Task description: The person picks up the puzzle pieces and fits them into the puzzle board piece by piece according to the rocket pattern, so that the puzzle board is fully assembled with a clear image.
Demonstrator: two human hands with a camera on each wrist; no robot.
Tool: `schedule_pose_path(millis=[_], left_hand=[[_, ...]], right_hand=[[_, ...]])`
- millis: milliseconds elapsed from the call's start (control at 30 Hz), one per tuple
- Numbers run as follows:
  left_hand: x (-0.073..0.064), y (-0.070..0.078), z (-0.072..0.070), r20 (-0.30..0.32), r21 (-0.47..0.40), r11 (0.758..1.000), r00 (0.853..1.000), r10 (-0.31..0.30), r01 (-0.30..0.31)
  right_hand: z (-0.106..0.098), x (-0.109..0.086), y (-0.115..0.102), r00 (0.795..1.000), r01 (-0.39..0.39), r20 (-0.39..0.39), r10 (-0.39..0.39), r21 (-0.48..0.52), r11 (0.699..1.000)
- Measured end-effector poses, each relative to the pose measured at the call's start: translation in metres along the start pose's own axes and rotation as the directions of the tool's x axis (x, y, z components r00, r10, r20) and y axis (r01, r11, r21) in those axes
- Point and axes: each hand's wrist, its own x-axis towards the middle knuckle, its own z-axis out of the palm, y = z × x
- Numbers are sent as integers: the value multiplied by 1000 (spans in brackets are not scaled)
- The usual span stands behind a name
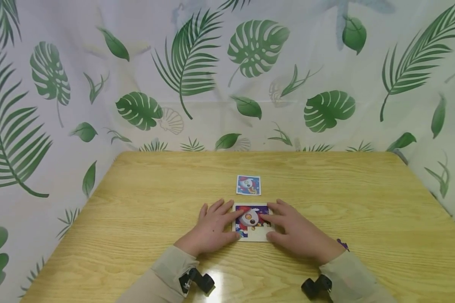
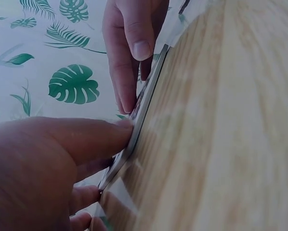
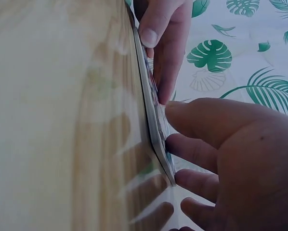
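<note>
A small square jigsaw puzzle in a pale frame [image 1: 258,235] lies flat on the table between both hands. Its picture shows a white, red-eared cartoon figure on purple; bare cream backing shows at the lower right. On the left side, my left hand [image 1: 213,230] rests with its index finger stretched over the picture and its thumb at the lower left corner. My right hand [image 1: 298,232] mirrors it, index finger on the picture's right part and thumb at the lower right edge. Both wrist views show the thin edge of the board [image 2: 146,106] and fingertips along it.
Behind the puzzle lies a small square picture card [image 1: 248,185] with a similar figure on blue. A purple jigsaw piece [image 1: 342,244] peeks out beside the right wrist. The wooden table [image 1: 155,181] meets a leaf-patterned cloth [image 1: 208,126] at the back and sides.
</note>
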Motion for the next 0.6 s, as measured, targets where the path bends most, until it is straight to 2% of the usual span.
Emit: schedule_pose_path(millis=[300, 600], left_hand=[[-2, -2, -4, 7, -37, 999, 1000, 7, -7], [-2, -1, -3, 5, -12, 1000, 1000, 21, -21]], right_hand=[[-1, 3, -2, 1000, 5, 15, -4, -63, 998], [-3, 1, 2, 1000, -15, 22, 15, -11, 1000]])
